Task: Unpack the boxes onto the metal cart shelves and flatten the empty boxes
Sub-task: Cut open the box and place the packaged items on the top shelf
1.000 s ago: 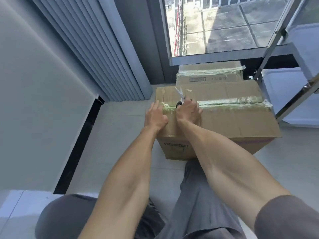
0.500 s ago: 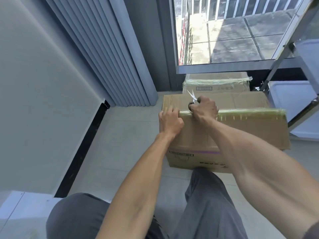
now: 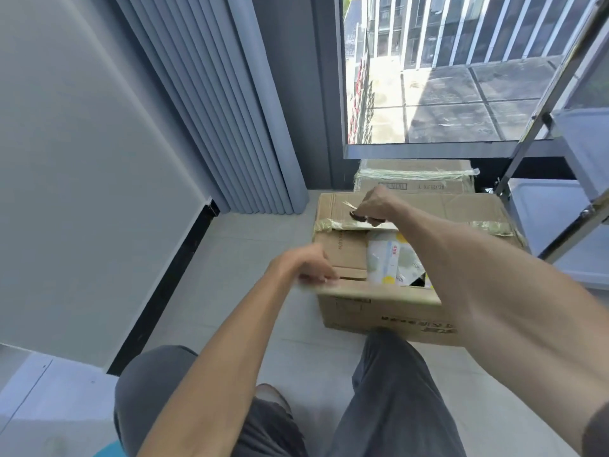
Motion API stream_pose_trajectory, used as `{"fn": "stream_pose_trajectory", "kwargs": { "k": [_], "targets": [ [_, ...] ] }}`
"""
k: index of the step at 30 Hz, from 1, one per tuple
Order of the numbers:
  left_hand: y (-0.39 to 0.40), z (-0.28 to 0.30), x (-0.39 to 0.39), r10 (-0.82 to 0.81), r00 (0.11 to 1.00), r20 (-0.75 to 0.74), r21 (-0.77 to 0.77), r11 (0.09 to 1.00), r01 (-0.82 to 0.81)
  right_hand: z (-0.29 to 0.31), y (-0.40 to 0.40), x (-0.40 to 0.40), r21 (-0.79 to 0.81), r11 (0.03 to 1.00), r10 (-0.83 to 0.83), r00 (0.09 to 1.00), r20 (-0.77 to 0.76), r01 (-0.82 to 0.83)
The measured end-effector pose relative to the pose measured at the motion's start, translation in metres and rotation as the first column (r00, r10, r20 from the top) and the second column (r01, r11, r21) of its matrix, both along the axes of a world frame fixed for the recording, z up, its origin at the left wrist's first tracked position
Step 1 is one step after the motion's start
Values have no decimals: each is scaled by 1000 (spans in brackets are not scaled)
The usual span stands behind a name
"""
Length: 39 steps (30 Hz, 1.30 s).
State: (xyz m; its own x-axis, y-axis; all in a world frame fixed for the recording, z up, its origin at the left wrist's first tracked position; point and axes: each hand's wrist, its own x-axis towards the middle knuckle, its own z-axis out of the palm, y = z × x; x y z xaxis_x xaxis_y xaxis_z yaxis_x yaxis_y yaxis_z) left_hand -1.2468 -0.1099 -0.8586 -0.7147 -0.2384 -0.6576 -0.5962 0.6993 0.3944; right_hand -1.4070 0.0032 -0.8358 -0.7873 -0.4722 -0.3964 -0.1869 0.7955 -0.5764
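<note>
Two cardboard boxes on the tiled floor (image 3: 237, 265), below the window (image 3: 445, 77).
Near box (image 3: 372, 311): partly opened; near flap folded toward the person, far flap (image 3: 461, 209) lying level, torn yellowish tape (image 3: 494, 227) along the seam. Inside: pale printed packets (image 3: 385, 258), upright, details blurred.
Far box (image 3: 415, 179): sealed, taped across the top, touching or just behind the near box, against the window frame.
Left hand (image 3: 306, 268): at the near-left corner of the near box, fingers (image 3: 324, 280) curled over the edge of the near flap, gripping it; motion-blurred.
Right hand (image 3: 374, 204): above the far flap, fingers clenched round scissors (image 3: 357, 214), dark handles below the fist, blade tip pointing left.
Metal cart (image 3: 557, 94): far right, chrome uprights, grey shelves (image 3: 553, 209), just beside the near box.
Also noted: grey vertical blinds (image 3: 204, 100) at left, white wall (image 3: 66, 159), grey-trousered knees (image 3: 155, 374) in foreground.
</note>
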Motion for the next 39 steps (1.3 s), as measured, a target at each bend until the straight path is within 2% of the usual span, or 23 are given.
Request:
{"fn": "stream_pose_trajectory", "kwargs": {
  "k": [2, 3, 4, 5, 6, 8, 10, 14, 15, 17, 18, 19, 20, 21, 23, 24, 25, 27, 29, 32, 36, 39],
  "targets": [
    [3, -25, 22, -25, 976, 217, 177, 984, -14, -9, 0, 7, -115, 993, -28, 999, -43, 23],
    [8, -42, 32, -24, 967, 252, 194, 981, -26, -18, 1, 12, -128, 991, -45, 995, -91, 34],
    [15, -62, 41, -3, 973, 229, 155, 987, -33, -30, 3, 18, -140, 989, -77, 987, -144, 57],
    [22, -80, 48, 33, 990, 139, 66, 997, -42, -42, 6, 26, -166, 982, -124, 977, -173, 95],
    [28, -96, 53, 69, 998, 5, -73, 995, -69, -55, 10, 32, -204, 969, -180, 966, -183, 142],
    [33, -117, 61, 151, 961, -231, -297, 930, -218, -76, 17, 44, -249, 942, -281, 937, -209, 227],
    [32, -126, 61, 259, 913, -315, -347, 864, -365, -92, 23, 50, -264, 933, -315, 913, -260, 246],
    [28, -123, 34, 474, 822, -316, -331, 756, -564, -101, 31, 52, -291, 925, -331, 893, -306, 244],
    [23, -119, 24, 499, 835, -230, -301, 780, -549, -101, 31, 51, -298, 925, -325, 897, -300, 236],
    [-1, -101, 4, 423, 897, 128, -159, 902, -403, -100, 30, 53, -319, 927, -289, 920, -264, 199],
    [-18, -86, -1, 339, 887, 315, -93, 941, -327, -100, 28, 55, -331, 927, -263, 934, -241, 175],
    [-39, -74, -3, 294, 853, 431, -79, 954, -289, -102, 25, 57, -338, 929, -232, 947, -223, 148],
    [-61, -62, -5, 309, 834, 458, -137, 951, -277, -104, 23, 59, -335, 935, -196, 958, -209, 118],
    [-81, -49, -8, 351, 852, 388, -237, 932, -275, -107, 19, 62, -322, 943, -154, 969, -191, 87],
    [-117, -27, -14, 368, 929, 35, -520, 800, -297, -112, 11, 69, -271, 962, -71, 988, -137, 32],
    [-129, -17, -19, 341, 931, -130, -588, 730, -350, -114, 6, 73, -230, 973, -38, 991, -125, 8],
    [-136, -8, -23, 329, 908, -261, -584, 695, -420, -116, 1, 78, -181, 984, -16, 992, -127, -7],
    [-140, -1, -32, 367, 846, -387, -491, 695, -526, -117, -12, 84, -110, 994, -29, 990, -135, 14],
    [-130, -9, -33, 401, 828, -392, -439, 710, -551, -114, -28, 89, -119, 988, -113, 987, -113, 100],
    [-106, -46, -18, 421, 861, -285, -447, 736, -508, -110, -52, 93, -199, 947, -265, 963, -50, 251],
    [-83, -97, 1, 487, 852, -191, -375, 766, -522, -109, -77, 95, -151, 954, -275, 956, -100, 259],
    [-87, -114, 5, 513, 822, -246, -326, 755, -569, -115, -87, 99, -137, 958, -275, 940, -201, 252]
  ]
}}
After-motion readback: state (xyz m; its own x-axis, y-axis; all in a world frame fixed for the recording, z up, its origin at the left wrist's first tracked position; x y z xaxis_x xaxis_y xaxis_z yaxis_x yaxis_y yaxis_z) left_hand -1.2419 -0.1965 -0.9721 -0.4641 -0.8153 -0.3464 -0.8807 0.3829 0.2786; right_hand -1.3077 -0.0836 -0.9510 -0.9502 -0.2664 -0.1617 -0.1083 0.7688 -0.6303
